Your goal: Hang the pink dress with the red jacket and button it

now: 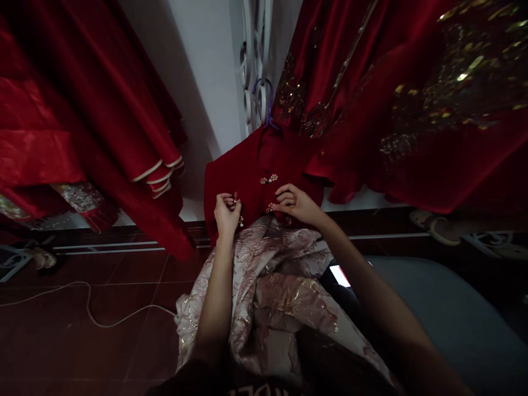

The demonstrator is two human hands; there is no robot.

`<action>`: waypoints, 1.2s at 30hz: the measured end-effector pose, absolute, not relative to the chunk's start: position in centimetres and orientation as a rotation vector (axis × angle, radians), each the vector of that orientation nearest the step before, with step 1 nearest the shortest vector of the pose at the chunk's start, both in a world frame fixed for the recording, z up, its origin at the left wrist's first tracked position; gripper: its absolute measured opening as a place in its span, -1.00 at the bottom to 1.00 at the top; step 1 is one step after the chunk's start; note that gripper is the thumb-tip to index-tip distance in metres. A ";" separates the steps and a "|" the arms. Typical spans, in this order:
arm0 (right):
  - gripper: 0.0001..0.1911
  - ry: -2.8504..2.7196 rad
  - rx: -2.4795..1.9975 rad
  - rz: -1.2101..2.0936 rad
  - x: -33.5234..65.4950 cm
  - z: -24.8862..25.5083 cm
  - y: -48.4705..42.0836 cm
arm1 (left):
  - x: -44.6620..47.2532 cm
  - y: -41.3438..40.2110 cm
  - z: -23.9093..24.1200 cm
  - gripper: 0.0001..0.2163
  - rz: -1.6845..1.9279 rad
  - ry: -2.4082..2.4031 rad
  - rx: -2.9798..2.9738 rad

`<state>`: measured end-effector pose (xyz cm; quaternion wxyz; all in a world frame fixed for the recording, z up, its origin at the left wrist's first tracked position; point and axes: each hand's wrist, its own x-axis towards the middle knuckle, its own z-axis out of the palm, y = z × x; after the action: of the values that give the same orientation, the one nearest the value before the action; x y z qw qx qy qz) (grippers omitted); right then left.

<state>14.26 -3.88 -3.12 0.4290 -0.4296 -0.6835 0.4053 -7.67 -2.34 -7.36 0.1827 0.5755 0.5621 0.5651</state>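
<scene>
A dark red jacket [231,170] hangs on a purple hanger [271,104] in front of me. A pearl-and-gold clasp [269,179] sits fastened below its collar. My left hand [226,213] is closed in a pinch at the jacket's left side, where a small beaded ornament [241,221] with a red part and pearl ends shows at the fingertips. My right hand [297,204] pinches thumb to forefinger on a beaded clasp [270,208] at the jacket's front, its other fingers curled. Pale pink brocade fabric [284,297] with gold threads lies over my lap, below the jacket.
Red garments [136,121] hang at left, and gold-sequined red ones [454,99] at right. A white metal scroll frame [249,66] holds the hanger. A lit phone screen [340,276] lies by a grey seat [429,308]. A white cable [119,323] crosses the tiled floor. Someone's clog [439,228] shows at right.
</scene>
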 end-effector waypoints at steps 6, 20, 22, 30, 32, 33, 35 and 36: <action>-0.48 -1.576 -1.012 0.936 10.8 -4.1 -2.4 | -7.2 -2.2 -7.5 -0.84 1.651 1.367 1.577; -0.70 -1.629 -1.037 0.614 6.6 -5.3 -1.5 | -7.4 -1.8 -8.3 -0.70 1.616 1.106 1.365; -0.69 -1.602 -1.051 0.625 6.4 -5.2 -1.7 | -7.5 -1.8 -8.4 -0.70 1.599 1.142 1.385; -0.80 -1.696 -1.102 0.496 5.7 -5.2 -2.2 | -8.2 -2.1 -7.9 -0.78 1.528 1.266 1.527; -0.84 -1.742 -1.134 0.444 5.6 -5.2 -2.0 | -8.2 -2.0 -7.9 -0.81 1.531 1.279 1.560; -0.86 -1.769 -1.161 0.416 5.7 -5.2 -1.9 | -8.2 -1.9 -8.0 -0.81 1.529 1.278 1.567; -0.88 -1.846 -1.201 0.397 6.1 -5.1 -2.0 | -8.1 -1.9 -7.9 -0.81 1.504 1.258 1.573; -0.87 -1.896 -1.201 0.415 6.5 -5.0 -2.1 | -8.1 -2.0 -7.8 -0.79 1.480 1.251 1.579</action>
<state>6.52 -2.13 -5.02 0.4167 -0.4783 -0.7552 0.1654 -8.13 -2.03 -7.80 0.3156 0.5994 0.4749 0.5618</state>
